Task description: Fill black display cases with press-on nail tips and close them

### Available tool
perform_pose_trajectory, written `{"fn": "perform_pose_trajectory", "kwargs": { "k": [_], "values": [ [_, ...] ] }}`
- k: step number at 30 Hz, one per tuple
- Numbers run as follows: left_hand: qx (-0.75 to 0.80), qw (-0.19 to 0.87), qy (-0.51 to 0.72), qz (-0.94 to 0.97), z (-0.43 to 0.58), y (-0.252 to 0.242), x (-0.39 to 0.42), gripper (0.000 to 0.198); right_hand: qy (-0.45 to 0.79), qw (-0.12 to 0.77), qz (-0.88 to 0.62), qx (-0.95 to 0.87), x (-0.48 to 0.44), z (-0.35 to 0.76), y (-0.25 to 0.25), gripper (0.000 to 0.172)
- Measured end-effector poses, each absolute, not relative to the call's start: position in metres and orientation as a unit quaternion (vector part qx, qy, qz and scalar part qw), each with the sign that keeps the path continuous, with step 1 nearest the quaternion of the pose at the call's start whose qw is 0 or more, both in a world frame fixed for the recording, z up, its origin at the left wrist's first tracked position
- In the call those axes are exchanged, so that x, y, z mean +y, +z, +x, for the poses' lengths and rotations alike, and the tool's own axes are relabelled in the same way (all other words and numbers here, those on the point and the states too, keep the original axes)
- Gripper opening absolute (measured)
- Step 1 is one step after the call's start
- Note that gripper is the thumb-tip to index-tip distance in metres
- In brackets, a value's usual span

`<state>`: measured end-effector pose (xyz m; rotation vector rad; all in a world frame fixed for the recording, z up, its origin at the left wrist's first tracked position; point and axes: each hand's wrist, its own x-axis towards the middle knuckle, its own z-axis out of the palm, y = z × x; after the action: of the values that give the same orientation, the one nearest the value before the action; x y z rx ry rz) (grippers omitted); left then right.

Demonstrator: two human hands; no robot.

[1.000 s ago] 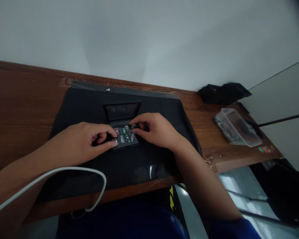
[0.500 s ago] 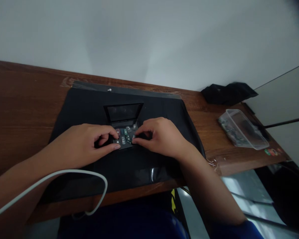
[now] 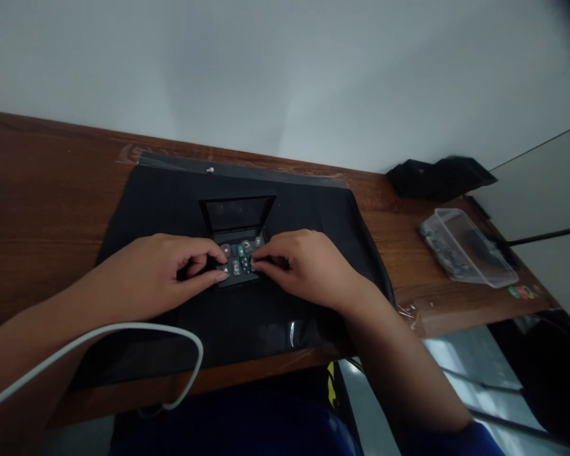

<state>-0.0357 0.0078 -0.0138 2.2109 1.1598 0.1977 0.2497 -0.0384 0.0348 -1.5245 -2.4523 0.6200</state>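
Note:
A small black box (image 3: 225, 283) with its clear, dark-framed lid (image 3: 238, 214) raised lies on the black mat. Inside sit several small translucent pieces (image 3: 236, 267) with white star and moon marks, in greenish, reddish and clear tones. My left hand (image 3: 159, 269) grips the box's left side, thumb and forefinger curled at its edge. Over the right side of the box, my right hand (image 3: 308, 263) has thumb and forefinger closed on a small clear piece, mostly hidden by the fingertips.
The black mat (image 3: 171, 196) is taped to a wooden table (image 3: 42, 183) against a white wall. On the right are a clear plastic tub (image 3: 475, 247) of small pieces, a black object (image 3: 441, 177) and colourful bits (image 3: 522, 291). A white cable (image 3: 123, 326) crosses my left forearm.
The view has shifted very slightly. My right fingertips have moved a little at the box's right side; my left hand stays at its left edge.

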Motion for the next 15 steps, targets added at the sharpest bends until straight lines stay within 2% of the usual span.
{"fn": "perform_pose_trajectory", "kwargs": {
  "k": [8, 15],
  "values": [
    [0.433, 0.335, 0.082, 0.833, -0.0357, -0.0144, 0.0123, 0.05, 0.219, 0.085, -0.522, -0.82, -0.038, 0.2487, 0.0373, 0.027],
    [0.435, 0.346, 0.07, 0.828, -0.0328, -0.0087, 0.0147, 0.046, 0.257, 0.139, -0.536, -0.792, -0.0334, 0.2533, 0.0313, 0.029]
  ]
}}
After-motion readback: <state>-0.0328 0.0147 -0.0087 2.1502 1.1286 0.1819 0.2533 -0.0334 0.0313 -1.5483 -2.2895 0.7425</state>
